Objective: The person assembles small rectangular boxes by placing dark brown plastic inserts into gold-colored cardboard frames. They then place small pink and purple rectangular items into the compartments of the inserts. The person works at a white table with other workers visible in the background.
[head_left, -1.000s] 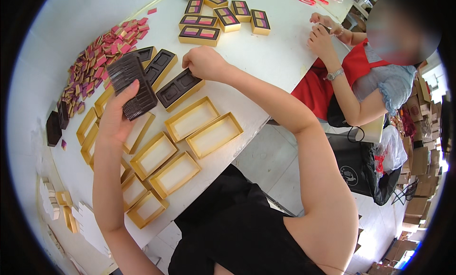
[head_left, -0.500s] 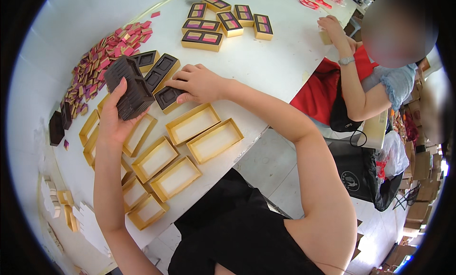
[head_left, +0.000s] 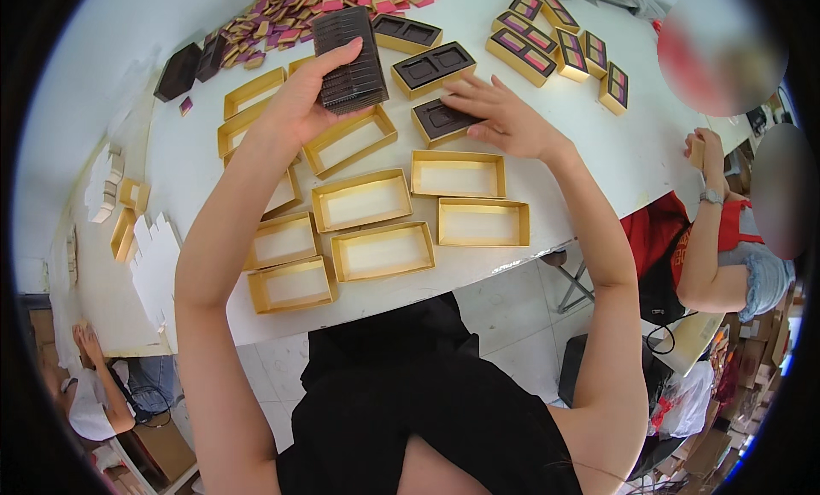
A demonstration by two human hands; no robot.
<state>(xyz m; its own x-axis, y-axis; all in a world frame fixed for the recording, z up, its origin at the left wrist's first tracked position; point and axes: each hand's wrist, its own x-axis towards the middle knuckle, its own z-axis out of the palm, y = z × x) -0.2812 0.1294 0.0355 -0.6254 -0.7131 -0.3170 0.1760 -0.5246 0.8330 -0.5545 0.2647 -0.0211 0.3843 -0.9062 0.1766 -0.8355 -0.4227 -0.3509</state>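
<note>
Looks like tray-seating, right hand (head_left: 512, 119) spread loose at the black plastic tray (head_left: 434, 117) in a gold rectangular cardboard box (head_left: 446, 140), left hand (head_left: 303, 102) gripping a stack of black plastic trays (head_left: 352, 64) left of that box, so next probably calls for peeling one off.

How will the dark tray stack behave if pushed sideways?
The dark tray stack is probably light: the left hand alone holds it. Its thin, layered edges suggest some flex; its sheen hints it may be slippery.
</note>
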